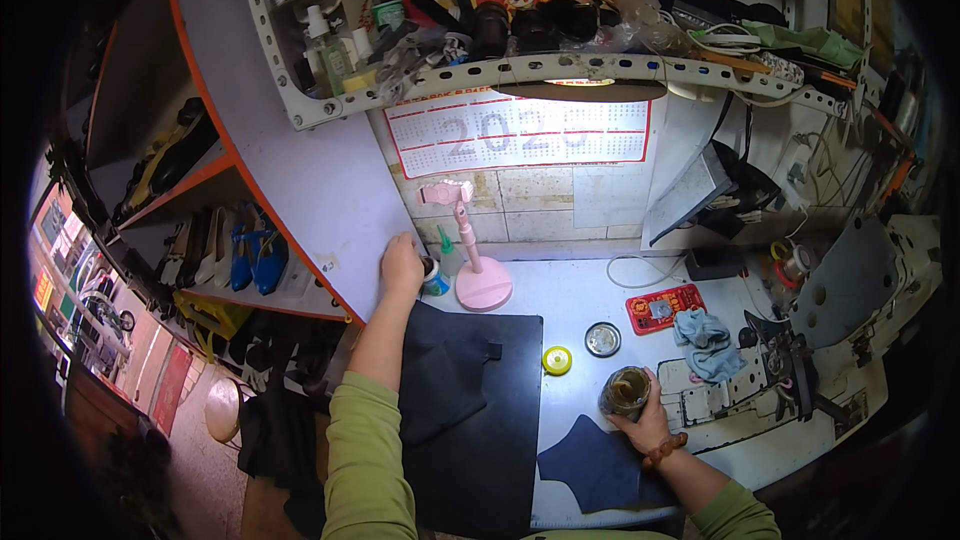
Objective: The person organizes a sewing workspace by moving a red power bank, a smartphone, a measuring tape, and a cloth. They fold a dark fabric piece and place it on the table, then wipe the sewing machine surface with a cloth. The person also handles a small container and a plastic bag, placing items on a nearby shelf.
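Note:
My right hand (pixel 648 424), with a beaded bracelet at the wrist, is wrapped round a glass jar (pixel 625 392) holding a brownish substance; the jar's mouth is uncovered. Just beyond it lies a round metal lid (pixel 602 339), with a yellow round container (pixel 557 360) to its left. A dark blue cut piece (pixel 590 462) lies below the jar. My left hand (pixel 402 264) reaches far forward beside the cabinet's side panel, its fingers curled; whatever they hold is hidden. Next to it stand a blue-and-white container (pixel 434 278) and a bottle with a green nozzle (pixel 448 252).
Black pieces (pixel 440 390) lie on a dark mat (pixel 480 470) under my left arm. A pink phone stand (pixel 484 284) stands at the back. Rightward are a red card (pixel 664 308), a blue cloth (pixel 707 345) and a sewing machine (pixel 850 280). A perforated metal shelf (pixel 560 66) hangs above.

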A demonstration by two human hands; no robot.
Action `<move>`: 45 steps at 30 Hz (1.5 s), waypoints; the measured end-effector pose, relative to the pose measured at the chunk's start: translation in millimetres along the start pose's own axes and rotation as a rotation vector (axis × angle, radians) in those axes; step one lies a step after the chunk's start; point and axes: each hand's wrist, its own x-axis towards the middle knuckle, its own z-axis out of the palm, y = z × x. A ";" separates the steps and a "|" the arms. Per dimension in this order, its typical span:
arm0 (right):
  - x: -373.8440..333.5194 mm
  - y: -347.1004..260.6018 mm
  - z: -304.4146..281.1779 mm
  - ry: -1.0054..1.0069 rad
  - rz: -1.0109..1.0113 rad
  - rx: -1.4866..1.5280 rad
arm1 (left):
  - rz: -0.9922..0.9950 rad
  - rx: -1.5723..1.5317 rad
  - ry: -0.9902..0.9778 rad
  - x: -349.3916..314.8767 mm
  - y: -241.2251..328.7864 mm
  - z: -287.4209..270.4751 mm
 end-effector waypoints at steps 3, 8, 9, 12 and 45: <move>0.2 -1.4 -0.1 0.000 -0.003 0.027 | 0.005 0.059 -0.081 -7.5 7.2 -2.3; 0.7 -1.2 1.0 -0.002 -0.003 0.009 | -0.006 0.112 -0.194 -21.3 14.3 -8.4; 0.0 -0.9 0.8 0.004 0.000 0.022 | 0.023 0.141 -0.164 -26.1 16.4 -11.3; 0.9 -0.4 0.3 -0.021 0.034 -0.002 | 0.109 0.228 -0.113 -46.4 27.2 -28.5; -159.7 27.5 -119.7 0.227 -0.168 -0.722 | 0.062 -0.073 -0.233 -404.0 84.4 -164.5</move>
